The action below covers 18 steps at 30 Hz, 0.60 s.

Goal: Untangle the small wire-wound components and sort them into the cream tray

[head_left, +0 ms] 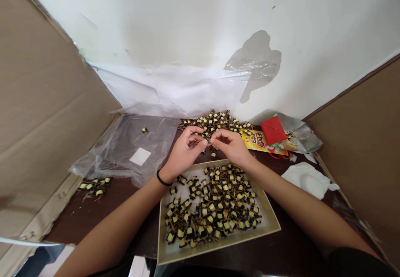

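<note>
The fingers (204, 142) of the left hand (186, 149) are pinching, thumb against index, and those of the right hand (231, 145) are closing likewise on the same small wired piece (208, 141). It is sitting between the two pinches, above the tray's far edge and mostly hidden; a tip grip is probably suiting something so fine. Behind it, a loose pile (218, 120) of similar black-and-yellow pieces is lying against the wall (175, 26), apparently within easy reach. Nearer the body, the shallow tray (272, 220) is resting between the forearms, its rim presumably keeping many more pieces from scattering. Farther left, a clear plastic sheet (125, 129) is carrying one lone piece (144, 130) and a white square (140, 156), while a small cluster (99, 192) is lying on the dark tabletop (68, 220). Rightward, a yellow packet (253, 140) and a red packet (273, 130) are overlapping, seemingly set aside.
</note>
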{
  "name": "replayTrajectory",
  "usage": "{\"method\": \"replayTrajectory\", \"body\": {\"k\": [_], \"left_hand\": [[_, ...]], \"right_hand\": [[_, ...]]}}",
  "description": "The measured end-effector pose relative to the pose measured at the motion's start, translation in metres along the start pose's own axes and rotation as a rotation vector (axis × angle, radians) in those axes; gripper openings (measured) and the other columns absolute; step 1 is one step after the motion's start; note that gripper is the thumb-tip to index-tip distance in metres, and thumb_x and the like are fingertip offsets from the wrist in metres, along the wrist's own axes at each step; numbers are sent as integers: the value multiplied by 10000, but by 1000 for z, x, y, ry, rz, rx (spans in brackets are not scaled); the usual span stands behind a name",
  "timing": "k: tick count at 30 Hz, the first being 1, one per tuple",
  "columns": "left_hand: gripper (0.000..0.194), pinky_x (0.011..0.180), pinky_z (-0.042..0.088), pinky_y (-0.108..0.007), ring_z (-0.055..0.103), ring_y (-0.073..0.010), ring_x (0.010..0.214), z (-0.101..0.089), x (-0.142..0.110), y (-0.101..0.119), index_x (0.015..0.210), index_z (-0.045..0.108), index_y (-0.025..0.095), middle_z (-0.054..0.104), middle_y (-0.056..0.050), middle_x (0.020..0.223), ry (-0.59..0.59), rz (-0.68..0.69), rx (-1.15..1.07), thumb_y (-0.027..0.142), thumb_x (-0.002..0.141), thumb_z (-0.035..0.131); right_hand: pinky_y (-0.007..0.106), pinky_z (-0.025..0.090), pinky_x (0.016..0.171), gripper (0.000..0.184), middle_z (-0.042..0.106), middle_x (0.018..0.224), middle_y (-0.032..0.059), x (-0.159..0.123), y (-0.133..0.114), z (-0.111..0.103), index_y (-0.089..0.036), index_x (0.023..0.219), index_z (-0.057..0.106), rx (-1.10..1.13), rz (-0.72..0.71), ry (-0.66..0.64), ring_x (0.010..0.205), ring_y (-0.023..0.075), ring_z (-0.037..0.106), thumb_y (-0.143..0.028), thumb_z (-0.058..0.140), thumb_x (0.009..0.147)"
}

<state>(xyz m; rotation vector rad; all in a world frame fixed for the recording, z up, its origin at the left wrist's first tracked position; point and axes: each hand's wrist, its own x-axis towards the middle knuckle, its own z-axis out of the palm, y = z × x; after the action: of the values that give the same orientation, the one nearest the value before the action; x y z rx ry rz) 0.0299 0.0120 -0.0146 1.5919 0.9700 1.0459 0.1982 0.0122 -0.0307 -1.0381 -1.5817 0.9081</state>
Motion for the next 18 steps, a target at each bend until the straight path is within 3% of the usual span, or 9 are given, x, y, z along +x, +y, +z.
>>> {"method": "replayTrajectory", "body": {"k": [8,13,18], "left_hand": [[285,629,415,-233,601,-125,677,1,-1,-1,998,456,203,631,19,743,-61,14,61,268,782,630],[320,600,397,-235,572,-114,613,1,-1,0,1040,465,202,624,25,726,26,20,78,272,780,637],[343,587,389,-234,576,-117,607,1,0,1,1039,469,198,619,28,710,98,11,17,283,763,656]], "right_hand": [[237,386,522,131,571,599,-13,-3,-4,1,-177,657,592,-70,-24,51,545,111,479,-264,612,752],[235,391,522,159,548,593,-21,-2,-4,1,-180,702,583,-72,-4,29,536,107,477,-303,586,801],[233,412,543,135,547,650,-23,-4,-8,3,-196,780,542,-64,-35,106,552,102,494,-316,538,842]]}}
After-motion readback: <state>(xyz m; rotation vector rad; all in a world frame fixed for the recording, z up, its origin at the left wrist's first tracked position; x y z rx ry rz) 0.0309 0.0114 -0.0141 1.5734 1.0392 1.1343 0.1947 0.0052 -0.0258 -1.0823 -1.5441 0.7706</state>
